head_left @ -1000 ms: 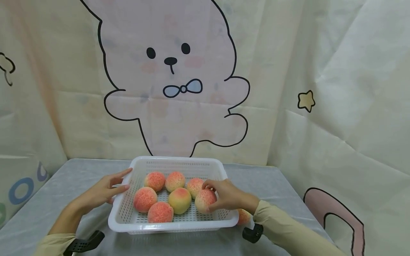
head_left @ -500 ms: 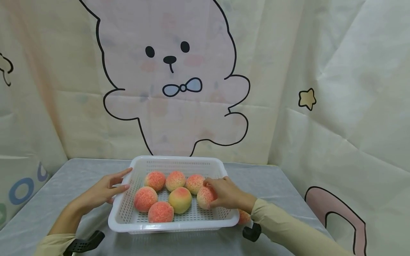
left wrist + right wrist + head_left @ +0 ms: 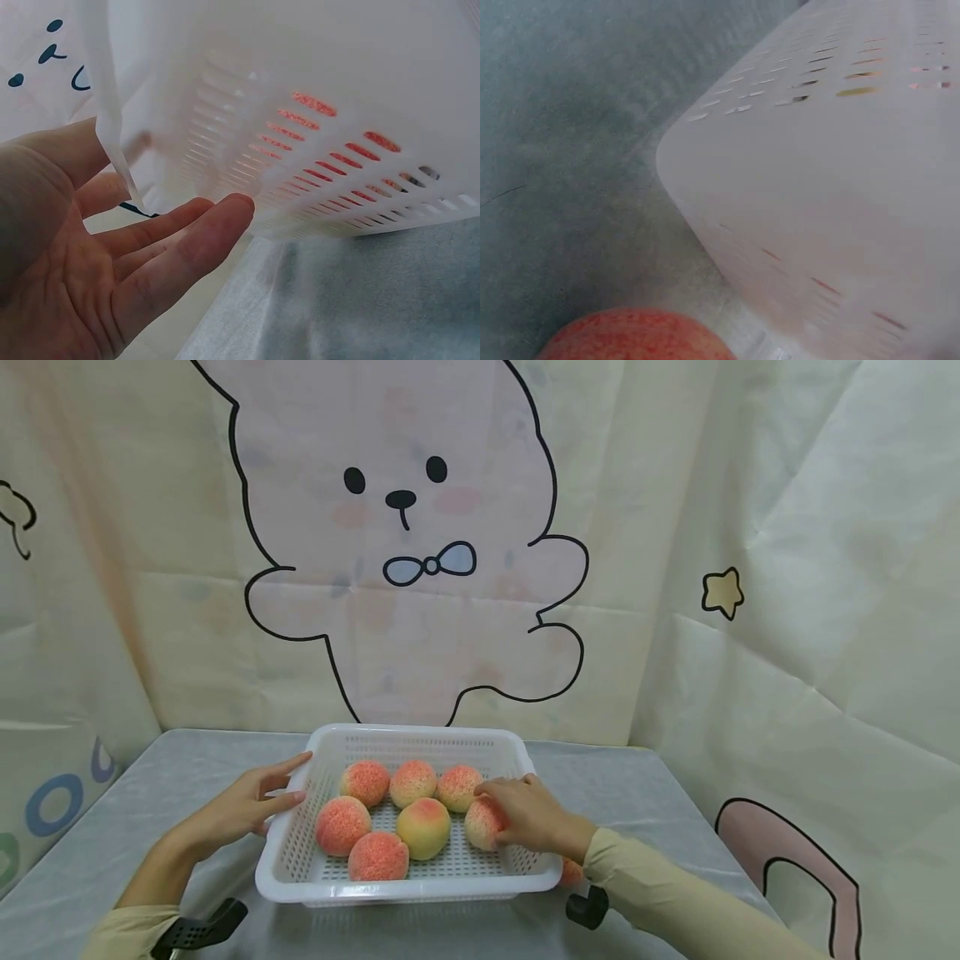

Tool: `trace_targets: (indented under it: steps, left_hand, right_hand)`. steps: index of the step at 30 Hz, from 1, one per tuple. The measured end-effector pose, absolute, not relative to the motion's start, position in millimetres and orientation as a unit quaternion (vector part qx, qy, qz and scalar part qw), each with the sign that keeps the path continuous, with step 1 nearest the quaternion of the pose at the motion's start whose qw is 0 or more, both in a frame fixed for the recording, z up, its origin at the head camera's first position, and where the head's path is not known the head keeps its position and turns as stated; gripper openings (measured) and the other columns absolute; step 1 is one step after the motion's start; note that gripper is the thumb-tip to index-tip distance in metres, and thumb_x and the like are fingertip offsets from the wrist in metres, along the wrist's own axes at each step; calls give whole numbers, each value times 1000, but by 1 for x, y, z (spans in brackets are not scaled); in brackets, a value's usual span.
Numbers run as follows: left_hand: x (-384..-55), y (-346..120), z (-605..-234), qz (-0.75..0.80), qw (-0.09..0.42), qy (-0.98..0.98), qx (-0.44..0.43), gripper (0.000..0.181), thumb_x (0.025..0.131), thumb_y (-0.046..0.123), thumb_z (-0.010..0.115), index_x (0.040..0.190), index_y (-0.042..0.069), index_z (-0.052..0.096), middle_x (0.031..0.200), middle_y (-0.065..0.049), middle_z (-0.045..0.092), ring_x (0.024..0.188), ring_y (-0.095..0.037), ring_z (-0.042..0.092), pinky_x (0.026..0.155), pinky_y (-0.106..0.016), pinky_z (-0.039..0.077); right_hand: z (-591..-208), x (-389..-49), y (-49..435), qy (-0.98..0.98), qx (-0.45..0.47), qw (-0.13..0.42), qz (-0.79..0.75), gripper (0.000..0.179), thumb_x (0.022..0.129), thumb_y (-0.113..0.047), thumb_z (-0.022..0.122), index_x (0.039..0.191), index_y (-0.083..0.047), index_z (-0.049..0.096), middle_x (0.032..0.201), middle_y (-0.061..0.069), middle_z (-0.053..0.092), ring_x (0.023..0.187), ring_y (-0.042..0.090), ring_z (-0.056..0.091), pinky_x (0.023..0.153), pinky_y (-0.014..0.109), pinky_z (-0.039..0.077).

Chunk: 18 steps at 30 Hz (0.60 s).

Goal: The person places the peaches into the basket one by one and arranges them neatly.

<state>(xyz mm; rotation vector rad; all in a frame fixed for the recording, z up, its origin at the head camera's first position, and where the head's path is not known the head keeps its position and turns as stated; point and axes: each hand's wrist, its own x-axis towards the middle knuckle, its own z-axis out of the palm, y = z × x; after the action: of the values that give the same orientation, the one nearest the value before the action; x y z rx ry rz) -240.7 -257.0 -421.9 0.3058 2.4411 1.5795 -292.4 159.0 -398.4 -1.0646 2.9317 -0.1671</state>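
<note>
A white plastic basket (image 3: 420,891) with slotted walls stands on the table, with several red and yellow peaches (image 3: 423,828) in it. My left hand (image 3: 240,806) holds the basket's left rim; in the left wrist view the thumb goes over the rim and the fingers (image 3: 214,236) lie against the outer wall (image 3: 337,45). Inside the basket at the right, my right hand (image 3: 536,814) grips a pinkish peach (image 3: 482,824), its fingertips partly hidden. The right wrist view shows the basket's outside (image 3: 795,172), not the hand.
Outside the basket, by its right front corner, another peach (image 3: 571,871) sits on the grey-covered table (image 3: 592,768), partly behind the right forearm; its top (image 3: 637,337) shows in the right wrist view. A printed cloth backdrop (image 3: 420,652) hangs behind the table.
The right hand and the peach in its grip have shifted slightly toward the basket's back. The forearm covers more of the outside peach. The left hand stays on the rim.
</note>
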Motion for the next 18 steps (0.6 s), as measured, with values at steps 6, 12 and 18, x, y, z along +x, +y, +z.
trace_targets:
  steps: [6,12,18]
  left_hand:
    - [-241,-256,-420,530,111,836,95,81,102,28,60,163,11,11,154,-40,30,105,-26,67,73,-42,63]
    - [-241,-256,-420,525,113,838,92,81,102,30,61,163,12,11,155,-40,30,107,-26,66,74,-43,63]
    - [-241,-258,-419,519,115,842,88,81,101,31,61,163,12,12,155,-39,31,110,-28,65,75,-43,63]
  right_hand:
    - [-403,-292,158,942,-335,-19,-25,63,79,-39,86,133,-16,63,133,2,68,125,20,61,90,37,41]
    - [-400,-291,158,944,-328,2,-41,65,80,-37,86,136,-16,61,136,3,66,128,22,59,95,41,41]
    - [-392,-292,162,935,-338,32,-99,59,86,-35,80,138,-15,60,137,3,65,132,24,57,107,53,42]
